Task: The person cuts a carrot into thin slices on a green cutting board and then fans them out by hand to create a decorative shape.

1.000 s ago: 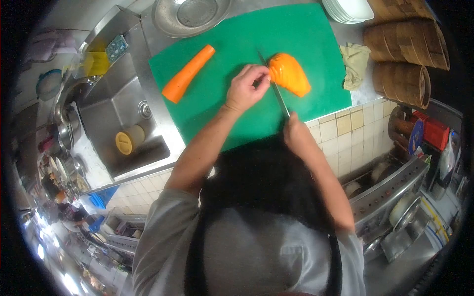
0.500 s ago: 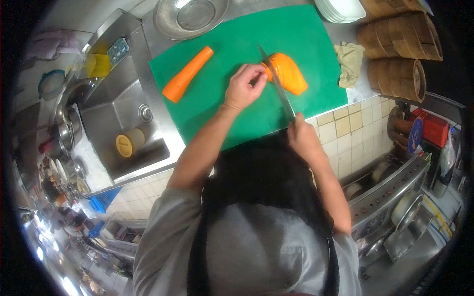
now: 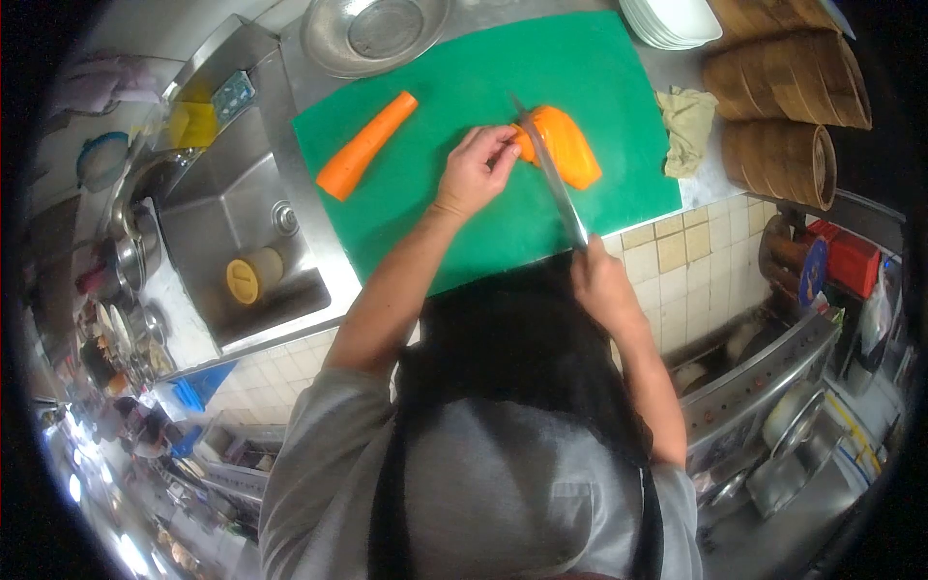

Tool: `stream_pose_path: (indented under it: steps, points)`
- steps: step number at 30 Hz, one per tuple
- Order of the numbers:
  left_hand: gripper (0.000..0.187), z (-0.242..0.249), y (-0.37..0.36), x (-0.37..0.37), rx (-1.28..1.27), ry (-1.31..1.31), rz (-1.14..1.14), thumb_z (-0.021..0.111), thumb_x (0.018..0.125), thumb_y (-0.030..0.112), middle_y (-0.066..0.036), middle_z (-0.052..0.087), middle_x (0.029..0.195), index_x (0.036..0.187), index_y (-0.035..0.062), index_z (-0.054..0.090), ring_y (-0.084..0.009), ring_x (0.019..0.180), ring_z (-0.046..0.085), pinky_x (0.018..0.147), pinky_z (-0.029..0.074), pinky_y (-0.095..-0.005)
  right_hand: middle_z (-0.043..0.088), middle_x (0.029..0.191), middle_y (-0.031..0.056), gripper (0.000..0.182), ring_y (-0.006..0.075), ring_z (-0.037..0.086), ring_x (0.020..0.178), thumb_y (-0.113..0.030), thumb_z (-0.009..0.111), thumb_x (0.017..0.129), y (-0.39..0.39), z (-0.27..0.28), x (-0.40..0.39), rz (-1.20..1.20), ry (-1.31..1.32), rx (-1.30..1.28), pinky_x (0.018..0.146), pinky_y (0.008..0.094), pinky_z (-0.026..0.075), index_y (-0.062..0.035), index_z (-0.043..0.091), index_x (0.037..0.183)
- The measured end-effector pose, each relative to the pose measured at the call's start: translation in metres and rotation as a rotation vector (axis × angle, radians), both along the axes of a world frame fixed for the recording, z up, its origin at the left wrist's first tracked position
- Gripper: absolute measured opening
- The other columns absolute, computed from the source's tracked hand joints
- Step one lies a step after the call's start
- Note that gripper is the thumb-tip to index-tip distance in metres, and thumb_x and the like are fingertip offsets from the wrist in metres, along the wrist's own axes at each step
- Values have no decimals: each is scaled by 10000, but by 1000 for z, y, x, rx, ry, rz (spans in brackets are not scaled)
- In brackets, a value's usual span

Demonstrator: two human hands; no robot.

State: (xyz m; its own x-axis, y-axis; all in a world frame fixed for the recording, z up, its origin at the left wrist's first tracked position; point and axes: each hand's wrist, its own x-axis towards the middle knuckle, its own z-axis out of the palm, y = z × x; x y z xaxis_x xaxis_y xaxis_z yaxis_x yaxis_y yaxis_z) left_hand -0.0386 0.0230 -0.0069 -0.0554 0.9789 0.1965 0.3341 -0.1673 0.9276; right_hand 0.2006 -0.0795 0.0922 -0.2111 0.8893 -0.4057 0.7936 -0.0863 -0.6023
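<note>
On the green cutting board [image 3: 464, 232] lies a whole peeled carrot [image 3: 365, 147] at the left. Sliced carrot pieces [image 3: 566, 145] lie fanned together at the right of the board. My left hand [image 3: 477, 171] has its fingers bent and pressed on the carrot end at the left side of the knife. The handle of the knife [image 3: 564, 201] is wrapped in my right hand [image 3: 603, 280] at the board's near edge. Its blade points away from me and lies across the orange pieces.
Behind the board stands a metal colander [image 3: 387, 34]. White plates [image 3: 667, 21] are stacked at the back right, with a folded cloth [image 3: 687, 130] and wooden buckets [image 3: 778, 162] nearby. A steel sink [image 3: 227, 208] at the left holds a yellow-lidded container [image 3: 253, 277].
My right hand and the knife handle have shifted slightly right and toward me. My left hand is nearly where it was, beside the blade.
</note>
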Motion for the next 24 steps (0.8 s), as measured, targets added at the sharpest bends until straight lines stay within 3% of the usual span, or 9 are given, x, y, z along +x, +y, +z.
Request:
stream_pose_path:
  steps: [2,8,11,20,24]
  points:
    - [334,-1,0,1,15,16,9,804,932,131,-77,755,1008,1234,31,704,-168,823,752,703,607,-295,660,816,370,185,573,661,816,-103,603,1019,1,3,3,-27,8,11,698,632,523,30,483,1065]
    - [653,13,-3,-2,-198,80,-94,858,887,205,-93,733,1160,1450,74,555,-144,803,715,661,558,-261,659,828,372,186,573,658,833,-109,611,1021,4,1,14,-47,12,22,698,624,528,22,489,1070]
    - [682,5,-2,1,-126,56,-92,844,901,207,-96,710,1253,1485,83,514,-139,828,700,684,564,-279,658,831,377,190,575,658,841,-112,610,1023,5,0,16,-37,5,15,699,622,530,26,492,1082]
    - [743,11,-2,2,-186,98,-144,867,885,241,-119,684,1324,1517,100,502,-181,886,688,752,583,-328,653,826,391,199,581,656,845,-121,601,1030,11,2,22,-21,14,-1,689,630,525,30,502,1114]
    - [794,14,-11,8,-40,157,-79,890,855,301,-141,660,1348,1519,94,507,-222,908,691,789,594,-354,651,810,388,205,586,652,834,-146,599,1049,12,10,26,-12,30,27,669,638,516,23,501,1111]
